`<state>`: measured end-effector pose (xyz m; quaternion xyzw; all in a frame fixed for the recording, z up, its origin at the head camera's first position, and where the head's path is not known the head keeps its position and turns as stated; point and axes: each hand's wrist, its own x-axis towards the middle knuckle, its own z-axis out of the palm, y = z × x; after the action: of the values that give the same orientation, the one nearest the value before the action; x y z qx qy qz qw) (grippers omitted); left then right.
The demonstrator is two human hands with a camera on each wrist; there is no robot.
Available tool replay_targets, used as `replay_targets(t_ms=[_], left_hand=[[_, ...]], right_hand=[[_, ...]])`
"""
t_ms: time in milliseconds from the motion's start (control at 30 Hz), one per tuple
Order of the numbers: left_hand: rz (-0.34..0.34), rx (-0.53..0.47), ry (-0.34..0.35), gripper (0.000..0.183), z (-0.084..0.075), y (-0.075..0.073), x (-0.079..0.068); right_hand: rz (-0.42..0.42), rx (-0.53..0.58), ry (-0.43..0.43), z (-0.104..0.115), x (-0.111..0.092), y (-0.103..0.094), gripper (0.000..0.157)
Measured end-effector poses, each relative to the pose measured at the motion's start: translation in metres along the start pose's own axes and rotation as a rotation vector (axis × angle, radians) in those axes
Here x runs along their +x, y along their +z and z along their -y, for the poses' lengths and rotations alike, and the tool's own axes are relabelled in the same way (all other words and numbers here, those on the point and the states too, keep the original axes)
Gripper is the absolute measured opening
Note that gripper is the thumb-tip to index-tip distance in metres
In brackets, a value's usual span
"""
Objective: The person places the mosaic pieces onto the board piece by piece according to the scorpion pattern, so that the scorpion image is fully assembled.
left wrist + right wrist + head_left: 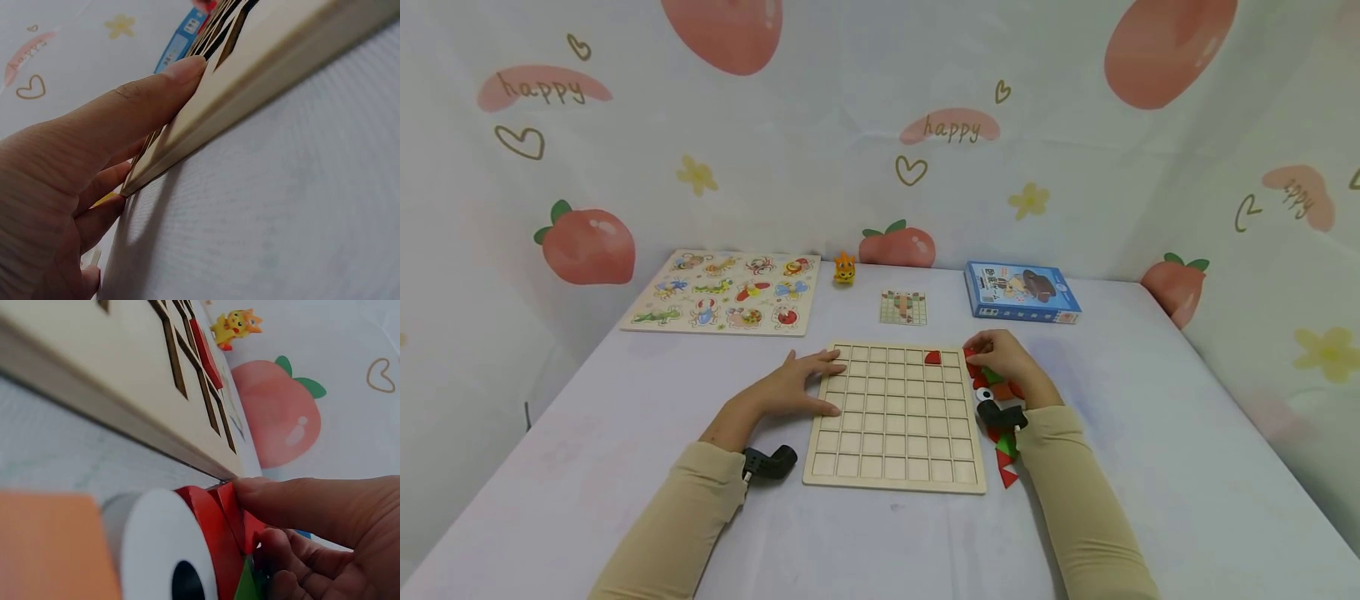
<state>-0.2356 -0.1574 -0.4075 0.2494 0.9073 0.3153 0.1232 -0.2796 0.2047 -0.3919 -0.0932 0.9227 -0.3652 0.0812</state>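
Observation:
A wooden grid board [887, 417] lies flat on the table, with a red quarter-round piece [932, 358] in a top-row cell toward the right. My left hand [790, 385] rests at the board's left side, thumb and fingers spread along the edge. In the left wrist view the thumb [184, 70] lies on the rim. Beyond the upper right corner, my right hand [1003, 358] pinches a red piece [232, 509] between thumb and fingers, among other loose pieces. Close by are a round eye piece [984, 394], an orange piece [53, 550] and green pieces [1007, 446].
Behind the board lies a small pattern card [903, 307]. A yellow toy figure [844, 269] stands farther back. To the left is an insect picture puzzle board [726, 292]; a blue box [1022, 292] lies at the back right. A patterned cloth [850, 125] hangs behind.

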Motion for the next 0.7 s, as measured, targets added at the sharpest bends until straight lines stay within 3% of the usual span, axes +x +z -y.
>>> replay_targets(t_ms=[267,500,700], left_hand=[[0.005,0.0,0.024,0.076,0.0006,-0.0007,-0.0006],[0.007,0.005,0.024,0.075,-0.0014,-0.0017,-0.0003],[0.011,0.011,0.023,0.075,-0.0015,-0.0025,-0.0009]], right_hand=[[0.003,0.086,-0.003,-0.0035,-0.001,-0.0038,0.015],[0.021,0.17,0.038,-0.0022,-0.003,-0.0081,0.022],[0.161,0.268,0.024,0.0054,-0.0066,-0.008,0.026]])
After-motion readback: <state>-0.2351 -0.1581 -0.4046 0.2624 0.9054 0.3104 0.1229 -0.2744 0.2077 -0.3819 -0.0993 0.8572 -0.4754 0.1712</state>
